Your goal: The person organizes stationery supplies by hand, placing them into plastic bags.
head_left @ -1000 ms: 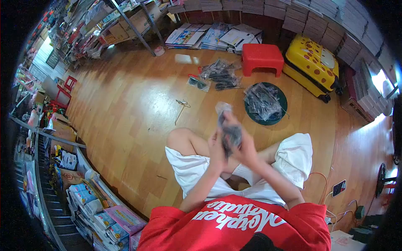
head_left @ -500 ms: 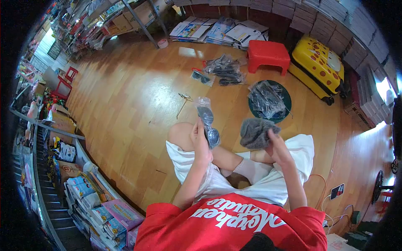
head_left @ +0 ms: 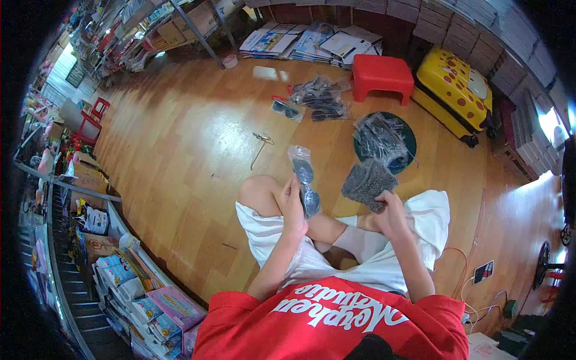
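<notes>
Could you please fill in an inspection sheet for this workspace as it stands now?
Surface: wood-look floor, with bright glare patches.
Job's things: sunglasses in a clear sleeve; grey cloth; wrapped packs on a dark green round base.
Clutter: wrapped pile near the red stool; thin metallic piece loose on the floor.
Hands: left hand grips the sunglasses; right hand pinches the cloth.
Cables: cables, one orange-red, others pale, at right near a phone-like device.
Surroundings: yellow suitcase, booklets, loaded shelving at left; no co-worker seen.
</notes>
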`<state>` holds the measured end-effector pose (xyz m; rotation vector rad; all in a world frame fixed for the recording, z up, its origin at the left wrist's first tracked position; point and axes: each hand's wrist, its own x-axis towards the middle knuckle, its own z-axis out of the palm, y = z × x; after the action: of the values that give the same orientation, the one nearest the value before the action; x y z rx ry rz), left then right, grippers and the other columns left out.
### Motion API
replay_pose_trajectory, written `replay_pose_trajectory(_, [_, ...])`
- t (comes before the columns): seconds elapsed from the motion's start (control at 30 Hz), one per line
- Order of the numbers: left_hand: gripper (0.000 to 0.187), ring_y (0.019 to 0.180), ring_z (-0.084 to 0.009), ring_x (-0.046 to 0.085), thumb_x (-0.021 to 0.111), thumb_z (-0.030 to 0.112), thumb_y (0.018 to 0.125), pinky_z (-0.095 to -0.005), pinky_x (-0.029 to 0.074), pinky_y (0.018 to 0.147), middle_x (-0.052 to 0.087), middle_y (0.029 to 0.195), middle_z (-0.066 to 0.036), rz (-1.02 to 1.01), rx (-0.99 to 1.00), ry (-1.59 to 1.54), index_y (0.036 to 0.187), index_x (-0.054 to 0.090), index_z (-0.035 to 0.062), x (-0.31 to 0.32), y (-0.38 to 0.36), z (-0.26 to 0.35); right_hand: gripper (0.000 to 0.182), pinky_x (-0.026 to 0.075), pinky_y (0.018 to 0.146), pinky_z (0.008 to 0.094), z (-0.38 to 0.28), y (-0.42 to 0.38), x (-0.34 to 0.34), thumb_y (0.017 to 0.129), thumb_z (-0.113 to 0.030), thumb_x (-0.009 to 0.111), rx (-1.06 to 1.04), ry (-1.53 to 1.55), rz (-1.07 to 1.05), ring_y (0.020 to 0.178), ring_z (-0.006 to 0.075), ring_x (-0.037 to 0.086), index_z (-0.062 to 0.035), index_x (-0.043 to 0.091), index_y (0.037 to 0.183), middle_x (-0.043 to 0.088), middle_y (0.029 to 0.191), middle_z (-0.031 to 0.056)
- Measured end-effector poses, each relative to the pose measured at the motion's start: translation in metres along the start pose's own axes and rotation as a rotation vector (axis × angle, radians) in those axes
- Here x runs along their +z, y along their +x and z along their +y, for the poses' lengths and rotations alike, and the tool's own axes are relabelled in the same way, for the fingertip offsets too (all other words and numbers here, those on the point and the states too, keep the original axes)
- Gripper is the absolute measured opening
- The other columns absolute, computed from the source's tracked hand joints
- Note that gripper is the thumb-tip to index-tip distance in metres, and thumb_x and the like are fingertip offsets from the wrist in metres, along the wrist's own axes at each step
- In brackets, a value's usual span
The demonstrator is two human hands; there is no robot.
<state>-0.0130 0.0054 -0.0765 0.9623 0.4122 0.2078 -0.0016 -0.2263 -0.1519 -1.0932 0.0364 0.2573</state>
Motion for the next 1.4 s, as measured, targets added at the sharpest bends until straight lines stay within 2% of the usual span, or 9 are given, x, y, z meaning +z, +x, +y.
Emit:
replay_pose_trajectory(0.1, [0.021,0.061,-0.006,0.052,0.046,0.023,0.096,-0.0218,0.043,0.053,0.055,0.075,0.002,-0.044,-0.134,-0.039,0.097,0.058,0.0057,0.01,-0.007,-0.017,0.032,0.039,0.093,0.0303,-0.067,-0.027,0.092,0.081,-0.004,0.054,0.15,-0.201,0.291,0.108,0.0147,0.05,0.0025,0.051,0.112,0.052,0.122,0.0119])
replay_pose_trajectory(0.17, [0.021,0.068,-0.0088,0.055,0.048,0.023,0.094,-0.0235,0.046,0.058,0.057,0.084,-0.001,-0.039,-0.205,-0.184,0.102,0.054,0.0038,0.023,-0.02,-0.027,0.045,0.033,0.102,0.0342,-0.05,-0.031,0.105,0.076,-0.002,0.055,-0.301,-0.466,-0.174,0.123,0.0247,0.043,0.0012,0.048,0.121,0.043,0.135,0.0158])
replay_pose_trajectory(0.3, [0.035,0.098,-0.0178,0.054,0.048,0.017,0.092,-0.0301,0.046,0.083,0.051,0.116,-0.008,-0.176,-0.29,-0.482,0.122,0.04,0.0017,0.022,-0.043,-0.057,0.062,0.025,0.107,0.0406,-0.082,-0.026,0.139,0.064,0.006,0.053,-0.756,-1.026,-0.173,0.131,0.0363,0.03,-0.0021,0.046,0.125,0.037,0.138,0.0226])
replay_pose_trajectory(0.4, [0.044,0.123,-0.0214,0.04,0.037,0.025,0.097,-0.0361,0.037,0.101,0.038,0.136,-0.007,-0.21,-0.25,0.139,0.137,0.028,0.0094,0.026,-0.047,-0.041,0.068,0.023,0.108,0.0434,-0.086,-0.008,0.137,0.062,0.009,0.051,-0.684,-0.964,-0.154,0.132,0.0372,0.028,-0.0042,0.044,0.128,0.036,0.139,0.0206])
replay_pose_trajectory(0.53, [0.02,0.085,-0.0135,0.059,0.043,0.019,0.094,-0.0278,0.05,0.071,0.058,0.096,-0.005,0.073,-0.206,-0.385,0.1,0.055,0.0035,0.053,-0.048,0.004,0.075,0.02,0.11,0.0447,-0.074,-0.02,0.139,0.059,0.012,0.051,-0.615,-0.887,-0.322,0.134,0.0358,0.024,-0.0049,0.04,0.131,0.031,0.142,0.0164])
replay_pose_trajectory(0.67, [0.022,0.084,-0.0122,0.058,0.042,0.024,0.096,-0.0273,0.049,0.071,0.056,0.092,-0.005,-0.303,0.032,-0.184,0.097,0.053,0.0047,-0.002,-0.004,-0.013,0.079,0.019,0.111,0.0439,-0.049,-0.045,0.136,0.058,0.014,0.051,-0.576,-0.844,-0.351,0.136,0.0338,0.021,-0.004,0.037,0.134,0.029,0.144,0.0159])
replay_pose_trajectory(0.77, [0.026,0.082,-0.0098,0.056,0.042,0.027,0.097,-0.0256,0.047,0.072,0.057,0.089,-0.004,0.116,-0.128,-0.284,0.096,0.054,0.0035,0.03,-0.043,-0.039,0.075,0.019,0.11,0.0411,-0.053,-0.03,0.131,0.06,0.019,0.042,-0.591,-0.797,-0.232,0.136,0.0347,0.022,-0.0021,0.04,0.131,0.032,0.142,0.0179])
replay_pose_trajectory(1.07, [0.027,0.062,-0.0084,0.056,0.042,0.029,0.097,-0.0241,0.046,0.056,0.061,0.079,-0.003,-0.074,0.058,-0.109,0.092,0.057,0.0064,0.006,0.0,-0.012,0.074,0.015,0.11,0.0448,-0.045,-0.052,0.138,0.065,0.012,0.052,-0.548,-0.713,-0.362,0.136,0.0354,0.019,-0.0028,0.034,0.135,0.029,0.144,0.0173])
replay_pose_trajectory(1.4, [0.027,0.075,-0.0107,0.059,0.044,0.027,0.097,-0.0244,0.048,0.069,0.062,0.087,-0.006,0.012,0.21,-0.081,0.1,0.054,0.0027,0.037,-0.025,-0.012,0.076,0.013,0.111,0.0432,-0.057,-0.035,0.144,0.063,0.016,0.044,-0.612,-0.67,-0.259,0.136,0.0362,0.019,-0.0005,0.031,0.136,0.027,0.144,0.0196])
